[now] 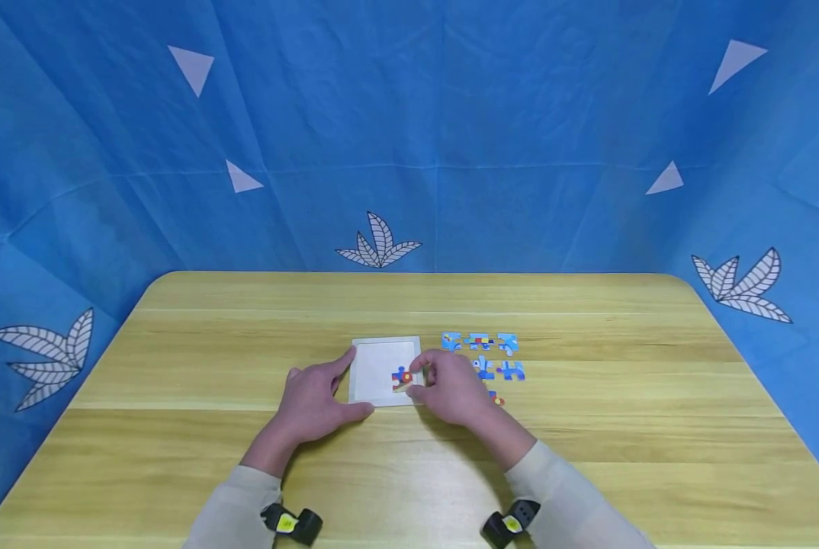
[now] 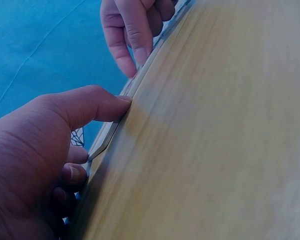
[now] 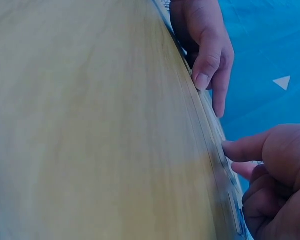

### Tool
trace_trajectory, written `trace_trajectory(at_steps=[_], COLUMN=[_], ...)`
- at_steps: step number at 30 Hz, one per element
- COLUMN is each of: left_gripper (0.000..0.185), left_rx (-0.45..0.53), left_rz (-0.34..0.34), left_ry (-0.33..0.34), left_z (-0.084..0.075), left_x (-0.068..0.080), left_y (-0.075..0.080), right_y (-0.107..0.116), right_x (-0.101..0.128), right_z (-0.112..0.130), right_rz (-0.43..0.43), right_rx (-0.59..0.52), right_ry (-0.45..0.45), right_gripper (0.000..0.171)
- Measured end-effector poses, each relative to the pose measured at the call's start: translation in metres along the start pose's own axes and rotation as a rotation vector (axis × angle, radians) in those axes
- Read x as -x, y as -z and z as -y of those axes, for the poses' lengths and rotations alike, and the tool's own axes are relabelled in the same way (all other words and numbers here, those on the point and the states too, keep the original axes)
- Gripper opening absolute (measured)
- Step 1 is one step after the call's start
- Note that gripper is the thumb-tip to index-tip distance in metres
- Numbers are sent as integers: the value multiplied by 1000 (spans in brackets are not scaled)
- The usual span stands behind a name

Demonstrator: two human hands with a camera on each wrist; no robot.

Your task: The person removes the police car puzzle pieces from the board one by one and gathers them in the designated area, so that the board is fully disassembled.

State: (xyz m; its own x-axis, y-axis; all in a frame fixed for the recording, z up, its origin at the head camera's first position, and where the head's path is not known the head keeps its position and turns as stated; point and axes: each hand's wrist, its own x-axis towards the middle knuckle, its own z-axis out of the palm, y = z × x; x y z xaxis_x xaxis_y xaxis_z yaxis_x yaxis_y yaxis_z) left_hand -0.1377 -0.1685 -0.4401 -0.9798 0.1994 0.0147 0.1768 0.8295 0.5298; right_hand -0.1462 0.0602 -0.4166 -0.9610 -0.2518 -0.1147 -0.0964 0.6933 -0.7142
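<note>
In the head view, a white square puzzle tray with a raised rim lies on the table. My left hand holds its left side, index finger at the left rim and thumb at the near edge. A colourful jigsaw piece, red and blue with a yellow part, is inside the tray's lower right area. My right hand pinches this piece at its right side between thumb and index finger. Both wrist views see the tray edge-on, with the left hand and right hand beside it; the piece is hidden there.
Several loose blue jigsaw pieces lie in rows to the right of the tray, some partly behind my right hand. The wooden table extends around them. A blue patterned cloth hangs behind the table.
</note>
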Motion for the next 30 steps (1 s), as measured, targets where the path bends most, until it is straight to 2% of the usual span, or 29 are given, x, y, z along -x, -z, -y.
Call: trace_trajectory(at_steps=[17,30], left_gripper=[96,96], left_rx=[-8,-12], left_rz=[3,9], left_ry=[2,-3], left_z=[-1,-1], left_x=[0,0], left_y=[0,2], right_y=[1,5], right_x=[2,8], right_z=[3,1], right_rz=[-14,-50], right_rx=[54,-21], right_ry=[53,75], right_gripper=[22,22])
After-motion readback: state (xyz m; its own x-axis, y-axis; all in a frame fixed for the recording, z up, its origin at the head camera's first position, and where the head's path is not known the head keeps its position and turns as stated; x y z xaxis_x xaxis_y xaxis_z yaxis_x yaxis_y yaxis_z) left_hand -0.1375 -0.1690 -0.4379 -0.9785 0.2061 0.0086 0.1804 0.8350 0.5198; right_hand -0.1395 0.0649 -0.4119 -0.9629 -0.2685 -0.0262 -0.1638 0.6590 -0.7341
